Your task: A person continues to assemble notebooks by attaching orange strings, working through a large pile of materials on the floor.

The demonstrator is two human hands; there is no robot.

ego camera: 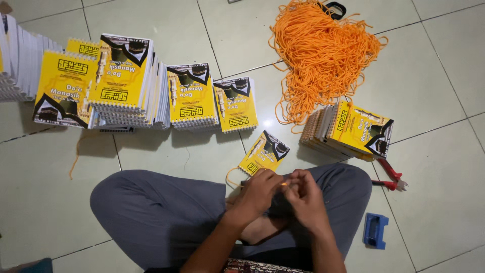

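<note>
While pinched shut, both hands' grip [284, 185] holds orange cord [284, 184], booklet [263, 153] near.

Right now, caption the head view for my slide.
Both hands pinch orange cord beside a yellow booklet on tiled floor.

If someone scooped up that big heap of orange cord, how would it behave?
The orange cord heap would probably sag and trail, since it lies in loose tangled loops. It looks light for its bulk. Strands would likely snag, pulling neighbours along.
</note>
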